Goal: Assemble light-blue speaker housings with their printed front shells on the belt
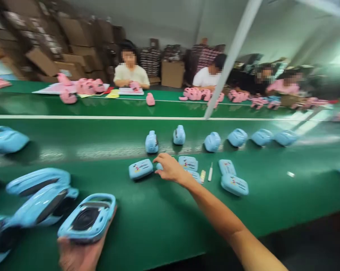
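My left hand (81, 254) grips a light-blue portable speaker (88, 218) with a carry handle and a round black cone facing up, at the lower left. Over the middle of the green table my right hand (170, 168) reaches out, thumb and fingers curved and apart. A light-blue cover with a printed cartoon figure (141, 169) lies just left of its fingertips. Between the fingers shows a small light-blue part (159, 166); most of it is hidden, and whether they touch it is unclear. More printed covers (188, 162) lie beside my right wrist, partly behind it.
Several light-blue housings (37, 199) crowd the left side. Others (212, 142) stand in a row on the belt (116, 135) beyond. Right of my wrist are a white slim tool (210, 173) and two covers (234, 183). A slanted white post (232, 60) rises ahead; co-workers sit behind pink parts (196, 93).
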Available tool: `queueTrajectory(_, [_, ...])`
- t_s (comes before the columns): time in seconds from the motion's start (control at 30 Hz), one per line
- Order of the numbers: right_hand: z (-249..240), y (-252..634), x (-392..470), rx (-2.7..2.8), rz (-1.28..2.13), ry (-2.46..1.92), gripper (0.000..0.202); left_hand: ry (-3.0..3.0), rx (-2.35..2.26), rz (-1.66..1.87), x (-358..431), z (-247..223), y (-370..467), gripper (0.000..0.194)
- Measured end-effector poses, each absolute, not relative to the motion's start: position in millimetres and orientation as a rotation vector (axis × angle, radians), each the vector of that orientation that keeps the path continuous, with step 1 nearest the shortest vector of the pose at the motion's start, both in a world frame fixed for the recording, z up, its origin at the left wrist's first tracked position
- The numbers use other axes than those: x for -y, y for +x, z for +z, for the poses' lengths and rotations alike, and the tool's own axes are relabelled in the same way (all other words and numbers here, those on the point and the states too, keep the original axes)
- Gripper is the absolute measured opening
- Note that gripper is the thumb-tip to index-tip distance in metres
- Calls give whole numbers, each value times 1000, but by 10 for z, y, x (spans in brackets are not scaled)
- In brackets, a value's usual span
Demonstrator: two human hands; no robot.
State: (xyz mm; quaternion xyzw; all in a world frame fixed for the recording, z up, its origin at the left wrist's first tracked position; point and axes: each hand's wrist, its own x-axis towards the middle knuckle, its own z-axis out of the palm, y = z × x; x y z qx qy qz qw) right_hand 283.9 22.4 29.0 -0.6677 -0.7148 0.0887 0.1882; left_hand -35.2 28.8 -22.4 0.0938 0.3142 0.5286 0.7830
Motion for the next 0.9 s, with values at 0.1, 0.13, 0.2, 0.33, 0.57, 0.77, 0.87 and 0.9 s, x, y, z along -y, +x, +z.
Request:
queueTrajectory(0.1, [233, 2626, -323, 2153, 200, -1814, 60, 173, -665, 1207, -317, -369, -621, 77])
queueTrajectory(0.13, [222, 2552, -370, 2197, 161, -1816, 67, 158, -641, 1201, -326, -408, -670, 80])
queueTrajectory(0.2, [207, 2435, -495, 2273, 83, -1843, 73, 137, -596, 1181, -333, -468, -725, 82])
queueTrajectory(0.33, [196, 2368, -788, 2456, -2, -1861, 63, 149, -568, 1167, -337, -513, -744, 90])
queueTrajectory(0.57, [302, 2363, -900, 2580, -8, -1831, 59, 133, -670, 1224, -320, -368, -650, 83])
queueTrajectory(0.77, [394, 2362, -913, 2633, 40, -1826, 55, 238, -765, 1204, -273, -236, -567, 85])
queueTrajectory(0.87, [427, 2381, -932, 2627, 89, -1829, 64, 233, -779, 1212, -245, -174, -523, 82])
queueTrajectory(0.9, [439, 2383, -931, 2633, 99, -1826, 68, 227, -779, 1221, -237, -155, -508, 80])
